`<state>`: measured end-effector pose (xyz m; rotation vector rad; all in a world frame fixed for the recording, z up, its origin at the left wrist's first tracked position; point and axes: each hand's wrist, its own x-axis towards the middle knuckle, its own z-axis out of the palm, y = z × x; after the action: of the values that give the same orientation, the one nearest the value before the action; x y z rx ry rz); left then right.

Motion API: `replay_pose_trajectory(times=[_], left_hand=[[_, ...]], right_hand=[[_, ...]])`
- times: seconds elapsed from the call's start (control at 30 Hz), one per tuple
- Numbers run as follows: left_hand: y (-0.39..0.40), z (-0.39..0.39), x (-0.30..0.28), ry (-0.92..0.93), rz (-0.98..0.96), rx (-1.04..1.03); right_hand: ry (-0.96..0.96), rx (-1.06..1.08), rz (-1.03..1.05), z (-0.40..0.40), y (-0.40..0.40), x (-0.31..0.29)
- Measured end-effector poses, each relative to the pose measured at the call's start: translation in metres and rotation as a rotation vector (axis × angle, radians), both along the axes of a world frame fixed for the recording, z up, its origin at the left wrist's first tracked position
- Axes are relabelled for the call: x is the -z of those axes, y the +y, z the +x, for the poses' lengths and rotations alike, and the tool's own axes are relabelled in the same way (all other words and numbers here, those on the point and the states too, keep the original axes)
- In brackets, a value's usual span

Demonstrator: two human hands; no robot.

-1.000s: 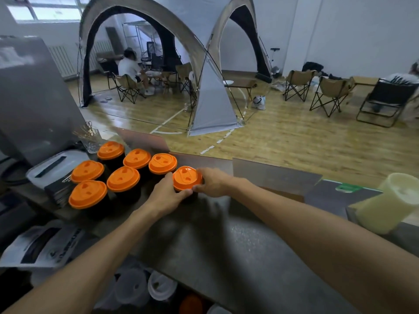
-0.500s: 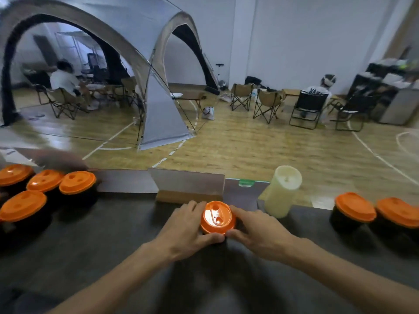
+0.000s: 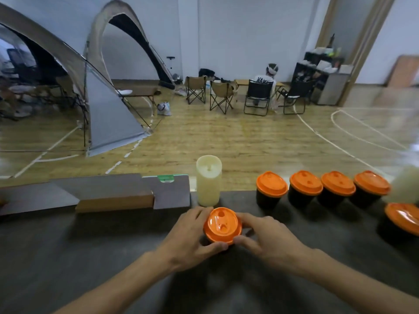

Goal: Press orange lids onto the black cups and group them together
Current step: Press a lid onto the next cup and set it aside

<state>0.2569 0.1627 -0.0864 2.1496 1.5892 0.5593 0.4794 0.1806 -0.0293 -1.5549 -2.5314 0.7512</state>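
A black cup with an orange lid (image 3: 222, 224) stands on the dark counter (image 3: 90, 250) at the middle of the view. My left hand (image 3: 190, 236) grips it from the left and my right hand (image 3: 265, 236) grips it from the right, fingers curled round the lid's rim; the cup body is mostly hidden. To the right, several lidded black cups stand in a row, the nearest one (image 3: 271, 189) at its left end. One more lidded cup (image 3: 402, 219) sits at the right edge, partly cut off.
A tall cream cylinder (image 3: 208, 181) stands just behind the held cup. A wooden-based sign holder (image 3: 115, 199) and a dark board (image 3: 172, 192) line the counter's far edge on the left. Beyond lie a wooden floor, a tent and folding chairs.
Both hands have carried the lidded cup rightward along the counter, away from the left group, which has left the view. The row of cups on the right has come into view.
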Motion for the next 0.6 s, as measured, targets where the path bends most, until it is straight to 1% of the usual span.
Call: replay_pose_trajectory(times=[0.1,0.2,0.27,0.33,0.43,0.53,0.6], left_hand=[[0.000,0.002,0.004,0.015,0.020,0.029],[-0.002,0.002,0.008,0.069,0.001,0.032],[-0.002,0.001,0.008,0.093,-0.018,0.028],[-0.001,0.001,0.007,0.123,-0.027,0.029],[-0.002,0.001,0.005,0.150,-0.046,0.020],[-0.003,0.003,0.004,0.146,-0.070,0.011],[-0.003,0.004,0.004,0.142,-0.069,0.006]], right_hand=[[0.062,0.010,-0.017,0.007,0.006,0.008],[0.200,0.076,-0.049,0.008,0.022,0.015],[0.276,0.139,-0.099,0.004,0.040,0.012],[0.297,0.178,-0.193,-0.004,0.057,0.005],[0.225,0.181,-0.321,-0.022,0.078,-0.005],[0.100,0.128,-0.345,-0.037,0.092,-0.009],[0.055,0.095,-0.360,-0.040,0.097,-0.010]])
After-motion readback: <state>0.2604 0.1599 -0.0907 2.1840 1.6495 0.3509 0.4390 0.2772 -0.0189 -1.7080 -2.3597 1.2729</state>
